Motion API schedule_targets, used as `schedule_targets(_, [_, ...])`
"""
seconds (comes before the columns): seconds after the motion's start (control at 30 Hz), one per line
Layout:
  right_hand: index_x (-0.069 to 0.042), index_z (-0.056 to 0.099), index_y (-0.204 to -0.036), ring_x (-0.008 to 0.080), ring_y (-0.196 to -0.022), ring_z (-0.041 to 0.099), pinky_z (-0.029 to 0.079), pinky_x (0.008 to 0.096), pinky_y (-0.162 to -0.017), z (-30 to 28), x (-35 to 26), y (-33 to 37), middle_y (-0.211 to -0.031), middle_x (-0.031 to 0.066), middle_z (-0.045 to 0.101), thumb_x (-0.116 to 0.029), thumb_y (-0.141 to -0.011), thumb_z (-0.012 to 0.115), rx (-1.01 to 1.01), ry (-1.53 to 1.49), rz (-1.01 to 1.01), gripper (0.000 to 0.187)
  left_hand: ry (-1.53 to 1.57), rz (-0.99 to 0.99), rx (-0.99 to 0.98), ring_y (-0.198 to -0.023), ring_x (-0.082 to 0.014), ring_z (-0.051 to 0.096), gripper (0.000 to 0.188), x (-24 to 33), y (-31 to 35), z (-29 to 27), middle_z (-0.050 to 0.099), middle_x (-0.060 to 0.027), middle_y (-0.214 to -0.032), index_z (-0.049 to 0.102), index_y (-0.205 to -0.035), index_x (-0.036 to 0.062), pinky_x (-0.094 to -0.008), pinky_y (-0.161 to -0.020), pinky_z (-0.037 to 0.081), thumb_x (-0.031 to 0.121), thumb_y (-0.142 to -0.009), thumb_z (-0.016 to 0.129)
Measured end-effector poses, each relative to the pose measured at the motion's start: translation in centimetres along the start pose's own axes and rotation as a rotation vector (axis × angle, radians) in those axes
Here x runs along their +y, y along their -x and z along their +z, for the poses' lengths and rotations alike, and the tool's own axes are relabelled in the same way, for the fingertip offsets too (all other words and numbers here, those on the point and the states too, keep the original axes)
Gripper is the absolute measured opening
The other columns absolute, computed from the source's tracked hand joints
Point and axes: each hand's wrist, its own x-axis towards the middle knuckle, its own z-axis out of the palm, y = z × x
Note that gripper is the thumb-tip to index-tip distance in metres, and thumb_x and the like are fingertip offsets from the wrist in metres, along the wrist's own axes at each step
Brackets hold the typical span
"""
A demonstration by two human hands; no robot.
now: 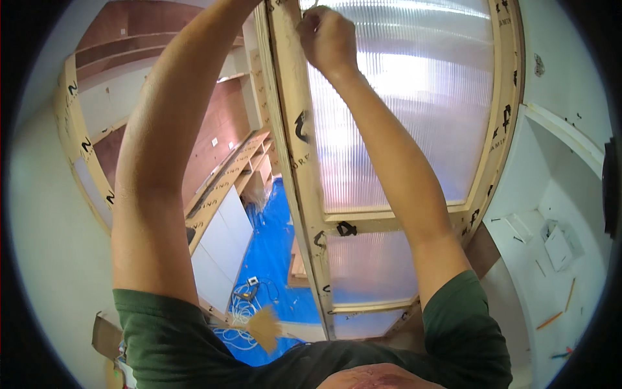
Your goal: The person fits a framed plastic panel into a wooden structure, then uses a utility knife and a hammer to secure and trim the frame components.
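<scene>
Raised high, my right hand (329, 40) is closed in a pinch against the upper part of a wood-framed door (311, 194). Whatever its fingers hold, if anything, is hidden or too small to name. My left arm (159, 136) reaches up beside the door's left edge, and its hand lies beyond the top of the picture. Ribbed translucent panels (402, 149) fill the door frame, letting bright light through. Black marks and printing cover the pale tape along the frame.
Left of the door, a room shows blue floor sheeting (278, 253), a coiled white cable (243, 311), a straw broom (263, 329) and low white cabinets (223, 227). At right, a white shelf recess (528, 259) holds pencils, screws and a switch plate.
</scene>
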Motion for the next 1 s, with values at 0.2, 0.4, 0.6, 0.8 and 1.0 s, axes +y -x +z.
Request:
schedule_targets(0.2, [0.0, 0.071, -0.095, 0.037, -0.075, 0.072, 0.056, 0.0435, -0.074, 0.4, -0.4, -1.0, -0.079, 0.021, 0.073, -0.011, -0.084, 0.074, 0.051, -0.011, 0.115, 0.016, -0.087, 0.132, 0.012, -0.071, -0.0311, 0.07, 0.033, -1.8, -1.2, 0.1, 0.074, -0.021, -0.081, 0.078, -0.088, 0.0008, -0.0425, -0.072, 0.057, 0.032, -0.094, 0.067])
schedule_targets(0.4, [-0.001, 0.078, -0.086, 0.0307, -0.073, 0.074, 0.057, 0.0402, -0.071, -1.9, 0.7, -0.1, -0.077, 0.0194, 0.075, -0.009, -0.081, 0.074, 0.098, -0.016, 0.254, 0.011, 0.058, 0.007, 0.003, -0.076, -0.0311, 0.072, 0.034, -0.3, -0.2, 0.9, 0.075, -0.0185, -0.084, 0.078, -0.09, 0.0025, -0.0433, -0.075, 0.058, 0.035, -0.094, 0.068])
schedule_targets(0.6, [0.003, 0.073, -0.077, 0.0182, -0.061, 0.065, 0.054, 0.036, -0.064, -4.5, 1.7, 1.8, -0.065, 0.0147, 0.069, -0.009, -0.085, 0.068, 0.249, -0.107, 0.281, 0.016, -0.085, 0.0, -0.013, -0.078, -0.0288, 0.072, 0.042, -0.1, -0.1, 0.5, 0.075, -0.019, -0.085, 0.078, -0.089, 0.0019, -0.0439, -0.075, 0.058, 0.042, -0.096, 0.068])
schedule_targets(0.8, [0.002, 0.069, -0.073, 0.0149, -0.051, 0.058, 0.045, 0.033, -0.049, -8.7, 1.4, 0.9, -0.059, 0.0079, 0.063, -0.01, -0.09, 0.066, 0.175, -0.29, 0.41, 0.021, -0.002, 0.397, -0.133, -0.06, -0.0175, 0.053, 0.043, -0.8, 2.5, 2.1, 0.06, -0.0067, -0.065, 0.071, -0.079, 0.0031, -0.0373, -0.059, 0.047, 0.042, -0.096, 0.074])
schedule_targets(1.0, [0.003, 0.07, -0.076, 0.016, -0.052, 0.06, 0.048, 0.0339, -0.052, -9.5, 1.1, 1.9, -0.06, 0.0094, 0.064, -0.012, -0.089, 0.068, 0.228, -0.172, 0.149, 0.019, -0.072, 0.183, -0.479, -0.063, -0.0171, 0.055, 0.046, 9.1, 15.3, -1.4, 0.063, -0.0059, -0.07, 0.067, -0.084, 0.0054, -0.0379, -0.058, 0.045, 0.048, -0.087, 0.084])
